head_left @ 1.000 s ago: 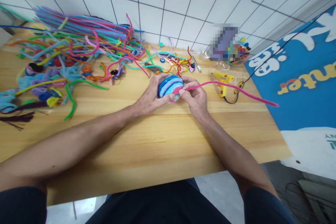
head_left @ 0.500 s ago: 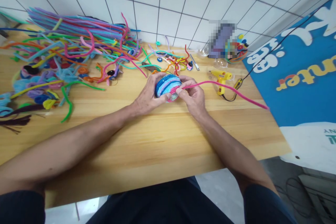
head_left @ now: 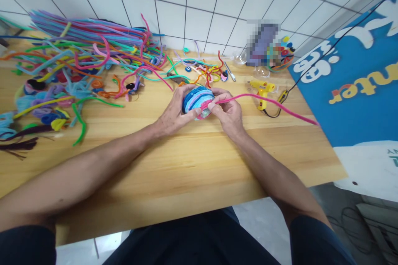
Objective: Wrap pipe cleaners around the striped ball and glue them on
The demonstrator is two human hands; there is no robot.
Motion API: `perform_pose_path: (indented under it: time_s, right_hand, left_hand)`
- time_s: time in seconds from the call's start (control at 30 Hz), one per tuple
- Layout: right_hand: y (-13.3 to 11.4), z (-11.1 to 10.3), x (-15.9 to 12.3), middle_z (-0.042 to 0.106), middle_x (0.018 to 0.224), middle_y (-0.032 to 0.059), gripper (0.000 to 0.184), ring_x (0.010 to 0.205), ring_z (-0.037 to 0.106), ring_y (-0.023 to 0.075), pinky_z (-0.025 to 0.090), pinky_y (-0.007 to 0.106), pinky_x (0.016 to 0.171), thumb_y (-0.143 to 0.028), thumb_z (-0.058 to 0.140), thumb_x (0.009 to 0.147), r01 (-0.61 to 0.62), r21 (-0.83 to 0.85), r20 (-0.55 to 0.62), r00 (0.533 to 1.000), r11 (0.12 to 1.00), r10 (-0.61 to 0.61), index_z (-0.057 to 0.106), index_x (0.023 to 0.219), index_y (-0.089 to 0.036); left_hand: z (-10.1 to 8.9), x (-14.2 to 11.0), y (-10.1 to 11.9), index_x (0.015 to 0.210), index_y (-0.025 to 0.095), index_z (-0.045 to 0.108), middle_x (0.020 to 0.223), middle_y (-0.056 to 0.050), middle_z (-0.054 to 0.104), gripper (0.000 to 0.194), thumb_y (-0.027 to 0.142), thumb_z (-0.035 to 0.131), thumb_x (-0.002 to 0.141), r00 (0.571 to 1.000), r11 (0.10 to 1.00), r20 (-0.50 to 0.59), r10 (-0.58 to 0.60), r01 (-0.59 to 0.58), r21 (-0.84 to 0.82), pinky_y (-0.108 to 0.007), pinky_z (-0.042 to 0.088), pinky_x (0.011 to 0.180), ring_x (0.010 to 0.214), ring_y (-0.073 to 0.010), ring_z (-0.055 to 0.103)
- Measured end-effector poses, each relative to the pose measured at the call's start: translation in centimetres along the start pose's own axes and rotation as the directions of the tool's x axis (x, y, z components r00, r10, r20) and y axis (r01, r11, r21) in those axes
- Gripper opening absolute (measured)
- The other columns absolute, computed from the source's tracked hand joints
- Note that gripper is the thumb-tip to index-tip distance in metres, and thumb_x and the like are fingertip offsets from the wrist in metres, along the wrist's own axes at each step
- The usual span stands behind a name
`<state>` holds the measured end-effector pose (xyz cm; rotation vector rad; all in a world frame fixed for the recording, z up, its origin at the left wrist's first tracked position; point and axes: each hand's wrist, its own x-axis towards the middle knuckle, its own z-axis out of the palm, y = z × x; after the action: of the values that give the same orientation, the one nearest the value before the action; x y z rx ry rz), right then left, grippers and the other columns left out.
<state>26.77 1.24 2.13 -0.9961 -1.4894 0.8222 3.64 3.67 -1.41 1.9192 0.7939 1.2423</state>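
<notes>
A ball wrapped in rings of blue, lilac and pink pipe cleaner (head_left: 197, 98) is held between both hands above the table. My left hand (head_left: 175, 112) is closed round its left side, the thumb pressing near the pink end. My right hand (head_left: 227, 112) pinches a long pink pipe cleaner (head_left: 273, 101) against the ball's right side. The free length of that pipe cleaner stretches out to the right, past the table's edge. Part of the ball is hidden by my fingers.
A yellow hot glue gun (head_left: 262, 91) with a black cord stands on the right. Heaped pipe cleaners (head_left: 90, 37) fill the left back. A pen (head_left: 230, 71) and clear plastic domes (head_left: 260, 73) lie near the tiled wall (head_left: 169, 4). A blue printed board (head_left: 357, 91) borders the table's right edge.
Both hands keep the same hold on the ball and the pink pipe cleaner. The view has shifted very slightly; little else differs.
</notes>
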Motion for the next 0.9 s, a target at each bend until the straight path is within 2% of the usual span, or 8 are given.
perform_pose_path:
  time_s: [0.2, 0.4, 0.57, 0.73, 0.9]
  right_hand:
    - [0.00, 0.05, 0.10, 0.082, 0.125, 0.0048, 0.030, 0.134, 0.076, 0.0312, 0.059, 0.056, 0.125, -0.058, 0.091, 0.094, 0.000, -0.023, -0.003, 1.000, 1.000, 0.000, 0.076, 0.093, -0.032]
    - [0.01, 0.07, 0.08, 0.082, 0.121, 0.0041, 0.027, 0.132, 0.075, 0.0308, 0.058, 0.055, 0.125, -0.057, 0.089, 0.095, 0.018, -0.037, 0.002, 1.000, 0.999, -0.017, 0.076, 0.094, -0.033]
    - [0.01, 0.12, 0.09, 0.082, 0.118, 0.0044, 0.026, 0.129, 0.076, 0.0307, 0.060, 0.054, 0.123, -0.056, 0.089, 0.095, 0.027, -0.026, 0.001, 1.000, 0.999, -0.027, 0.077, 0.094, -0.033]
    - [-0.02, 0.14, 0.10, 0.082, 0.116, 0.0032, 0.022, 0.130, 0.076, 0.0299, 0.061, 0.053, 0.121, -0.051, 0.088, 0.095, 0.017, -0.032, 0.003, 1.000, 0.999, -0.017, 0.076, 0.094, -0.033]
    - [0.05, 0.08, 0.07, 0.082, 0.125, 0.0028, 0.018, 0.131, 0.077, 0.0281, 0.064, 0.048, 0.116, -0.046, 0.088, 0.095, 0.010, -0.021, 0.000, 1.000, 1.000, -0.010, 0.076, 0.095, -0.032]
  left_hand:
    - [-0.27, 0.00, 0.39, 0.164, 0.030, 0.044, 0.170, -0.020, 0.057, 0.076, 0.077, 0.068, 0.109, 1.000, 1.000, 0.016, -0.006, 0.006, -0.018, -0.068, 0.048, 0.139, 0.163, -0.0399, 0.057]
    - [-0.08, 0.03, 0.49, 0.164, 0.031, 0.042, 0.170, -0.020, 0.056, 0.084, 0.076, 0.079, 0.103, 1.000, 1.000, 0.007, 0.001, -0.001, 0.015, -0.069, 0.051, 0.137, 0.162, -0.0411, 0.059]
    - [0.08, 0.17, 0.88, 0.161, 0.031, 0.043, 0.167, -0.019, 0.058, 0.081, 0.074, 0.079, 0.103, 1.000, 1.000, -0.001, 0.013, -0.013, 0.015, -0.065, 0.057, 0.133, 0.157, -0.0406, 0.064]
    - [-0.25, 0.19, 0.76, 0.163, 0.030, 0.043, 0.167, -0.020, 0.057, 0.081, 0.073, 0.078, 0.104, 1.000, 1.000, 0.013, 0.010, -0.010, 0.014, -0.067, 0.055, 0.134, 0.159, -0.0419, 0.063]
    - [-0.67, 0.09, 0.00, 0.167, 0.030, 0.041, 0.170, -0.021, 0.056, 0.093, 0.082, 0.078, 0.099, 0.998, 0.999, 0.055, 0.026, -0.027, 0.022, -0.069, 0.050, 0.138, 0.162, -0.0425, 0.059]
